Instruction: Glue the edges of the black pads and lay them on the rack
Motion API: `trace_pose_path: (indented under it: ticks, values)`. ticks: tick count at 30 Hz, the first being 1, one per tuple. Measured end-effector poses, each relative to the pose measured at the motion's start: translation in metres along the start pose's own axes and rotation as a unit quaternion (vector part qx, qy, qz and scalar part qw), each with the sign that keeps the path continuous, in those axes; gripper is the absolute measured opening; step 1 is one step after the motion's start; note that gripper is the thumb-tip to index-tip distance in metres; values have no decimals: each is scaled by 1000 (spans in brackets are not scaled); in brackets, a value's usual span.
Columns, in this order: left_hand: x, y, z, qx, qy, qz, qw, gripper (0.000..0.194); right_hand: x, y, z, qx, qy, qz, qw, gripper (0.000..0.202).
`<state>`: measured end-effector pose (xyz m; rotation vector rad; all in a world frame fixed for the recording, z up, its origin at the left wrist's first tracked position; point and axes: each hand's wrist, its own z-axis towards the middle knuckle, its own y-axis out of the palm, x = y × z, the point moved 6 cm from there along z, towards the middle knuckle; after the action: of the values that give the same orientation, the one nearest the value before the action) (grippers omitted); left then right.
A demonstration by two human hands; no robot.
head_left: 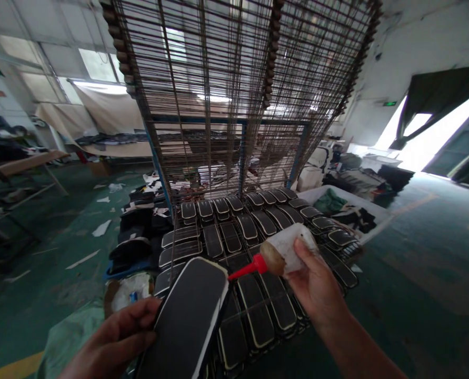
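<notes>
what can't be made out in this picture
In the head view:
Held panel: near end cut off by the bottom edge, underside turned away.
Left hand: forearm below the bottom edge.
Right hand: fingertips other than the thumb's, behind the bottle.
Rack: top cut off by the upper edge.

Dark flat round-cornered panel w/ pale border (187,321), 7 o'clk: lower end cut by btm edge. L hand (119,337), 7–8 o'clk: wrist cropped, some fingers hidden behind panel. White plastic squeeze btl (289,246), 4 o'clk: R hand (317,287) covers part; fingers behind it hidden. Can't tell if red cone nozzle (252,267) touches panel. Rusty wire-mesh rack (272,58), 12 o'clk: top cropped. Small green lit sign (390,103), 2 o'clk: unreadable.
</notes>
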<state>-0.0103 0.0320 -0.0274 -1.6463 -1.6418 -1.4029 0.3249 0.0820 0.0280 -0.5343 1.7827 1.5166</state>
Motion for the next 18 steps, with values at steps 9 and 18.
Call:
trace_pose_path:
  ticks: [9,18]
  values:
    - [-4,7,-3,3,-13,-61,998,28,5,2,-12,0,1,-16,1000,27]
    - [-1,19,-7,23,-12,-100,995,29,12,4,-23,-29,-9,-44,999,27]
